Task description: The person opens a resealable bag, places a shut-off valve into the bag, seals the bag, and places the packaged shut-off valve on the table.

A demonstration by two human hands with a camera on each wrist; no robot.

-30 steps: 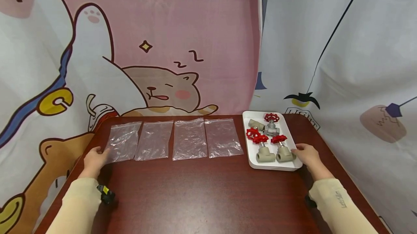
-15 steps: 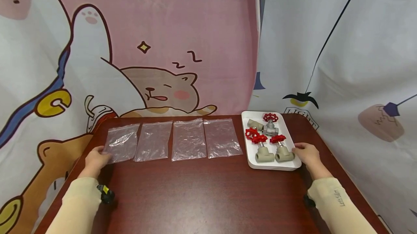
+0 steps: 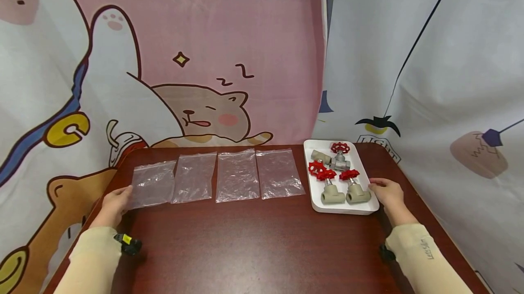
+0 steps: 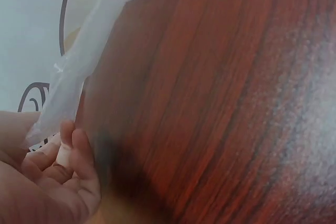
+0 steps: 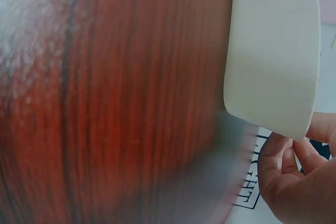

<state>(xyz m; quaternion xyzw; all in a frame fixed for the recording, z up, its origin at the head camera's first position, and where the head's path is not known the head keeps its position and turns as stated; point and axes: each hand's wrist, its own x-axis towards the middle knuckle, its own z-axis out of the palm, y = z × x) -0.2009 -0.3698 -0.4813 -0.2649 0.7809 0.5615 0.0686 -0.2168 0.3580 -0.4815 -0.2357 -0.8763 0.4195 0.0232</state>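
Observation:
My left hand point(image 3: 114, 204) pinches the lower left corner of the leftmost clear zip bag point(image 3: 153, 184). In the left wrist view the plastic bag point(image 4: 86, 51) passes between thumb and curled fingers point(image 4: 84, 156). At the right, my right hand point(image 3: 388, 195) grips the right side of a white tray point(image 3: 347, 208), near its front corner. The right wrist view has the thumb over the rim of the tray point(image 5: 273, 61) and the fingers point(image 5: 273, 161) against its outside. Inside lie several valves with red handwheels point(image 3: 349, 174), some with beige tee bodies point(image 3: 332, 195), one metal-bodied point(image 3: 340, 163).
Three more flat zip bags point(image 3: 194, 178) lie in a row between the held one and the tray. All rest on a dark red-brown wooden table point(image 3: 254, 244). Printed cloth curtains point(image 3: 262, 57) stand behind the table's far edge.
The left hand has taken hold of the leftmost bag's corner and drawn it slightly toward the person, turning and flattening it. The right hand stays at the tray, which has hardly moved.

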